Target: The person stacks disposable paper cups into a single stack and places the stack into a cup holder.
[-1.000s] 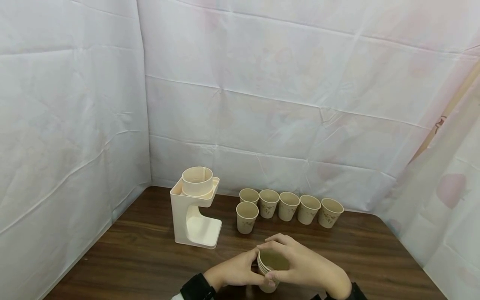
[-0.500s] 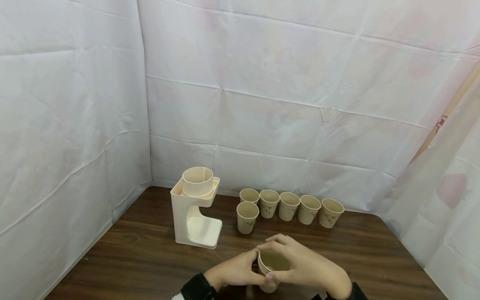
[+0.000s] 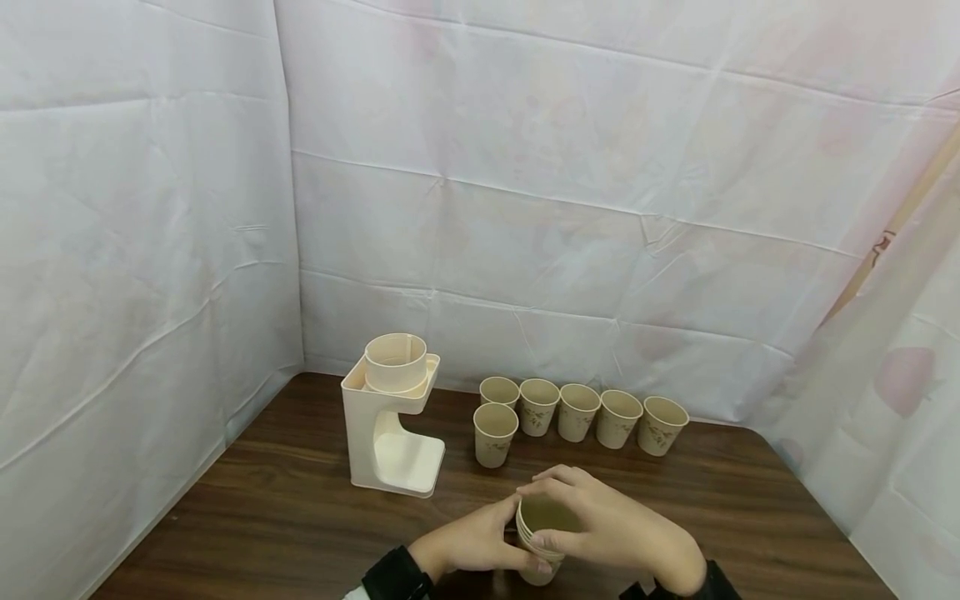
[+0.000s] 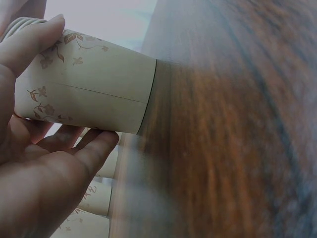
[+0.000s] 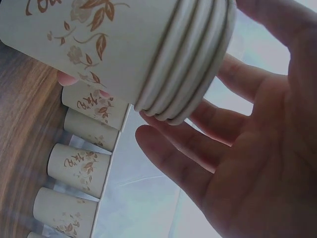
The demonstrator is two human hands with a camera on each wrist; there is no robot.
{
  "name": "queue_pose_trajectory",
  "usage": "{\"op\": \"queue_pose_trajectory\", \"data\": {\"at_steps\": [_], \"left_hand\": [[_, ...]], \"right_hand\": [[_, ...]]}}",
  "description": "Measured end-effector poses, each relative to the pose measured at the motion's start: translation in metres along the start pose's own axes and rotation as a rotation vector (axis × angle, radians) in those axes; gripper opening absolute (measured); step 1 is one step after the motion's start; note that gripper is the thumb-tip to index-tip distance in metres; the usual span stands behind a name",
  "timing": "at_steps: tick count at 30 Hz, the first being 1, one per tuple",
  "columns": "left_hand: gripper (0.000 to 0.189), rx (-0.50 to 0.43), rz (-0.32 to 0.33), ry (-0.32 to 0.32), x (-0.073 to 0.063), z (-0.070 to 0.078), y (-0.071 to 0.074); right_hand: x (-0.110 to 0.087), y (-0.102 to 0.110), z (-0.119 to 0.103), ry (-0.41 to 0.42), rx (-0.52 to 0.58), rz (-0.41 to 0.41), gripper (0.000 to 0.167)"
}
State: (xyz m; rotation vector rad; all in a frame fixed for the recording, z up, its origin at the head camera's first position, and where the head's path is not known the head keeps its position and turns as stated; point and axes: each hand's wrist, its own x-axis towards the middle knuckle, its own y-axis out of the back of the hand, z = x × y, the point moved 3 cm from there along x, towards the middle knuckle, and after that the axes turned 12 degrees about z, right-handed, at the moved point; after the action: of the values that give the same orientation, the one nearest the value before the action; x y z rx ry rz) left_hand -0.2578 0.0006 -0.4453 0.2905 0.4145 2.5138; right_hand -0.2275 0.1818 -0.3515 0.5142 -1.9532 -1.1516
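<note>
A nested stack of beige paper cups (image 3: 529, 540) stands near the front of the table, between both hands. My left hand (image 3: 480, 537) grips the lower side of the stack, thumb on one side and fingers on the other. Around the stacked rims curves my right hand (image 3: 611, 527), its thumb at the near side and its fingers at the far side. In the right wrist view the rims of the paper cup stack (image 5: 190, 54) lie close together by the fingers. Brown flower print shows on the outer paper cup (image 4: 94, 79) in the left wrist view.
A cream C-shaped stand (image 3: 362, 437) with a round tube (image 3: 395, 375) on top is at the left. Several single paper cups (image 3: 577, 414) line the back, with another paper cup (image 3: 494, 437) in front. White cloth (image 3: 510, 233) hangs behind the dark wooden table (image 3: 285, 500).
My right hand has shifted very slightly, with its thumb a little higher along the rims. The left hand, the stand and the single cups stay where they were.
</note>
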Motion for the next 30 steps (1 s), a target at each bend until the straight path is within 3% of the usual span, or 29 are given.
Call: {"op": "queue_pose_trajectory", "data": {"at_steps": [9, 19, 30], "left_hand": [[0.072, -0.037, -0.011, -0.078, 0.002, 0.0, -0.001], [0.071, -0.037, 0.001, -0.07, 0.0, 0.002, -0.002], [0.075, -0.065, -0.016, -0.088, 0.001, 0.003, -0.002]], "right_hand": [[0.004, 0.008, 0.004, 0.049, -0.013, 0.06, 0.036], [0.006, 0.015, 0.006, 0.087, -0.011, 0.097, 0.035], [0.023, 0.021, 0.023, -0.039, -0.011, 0.075, 0.038]]}}
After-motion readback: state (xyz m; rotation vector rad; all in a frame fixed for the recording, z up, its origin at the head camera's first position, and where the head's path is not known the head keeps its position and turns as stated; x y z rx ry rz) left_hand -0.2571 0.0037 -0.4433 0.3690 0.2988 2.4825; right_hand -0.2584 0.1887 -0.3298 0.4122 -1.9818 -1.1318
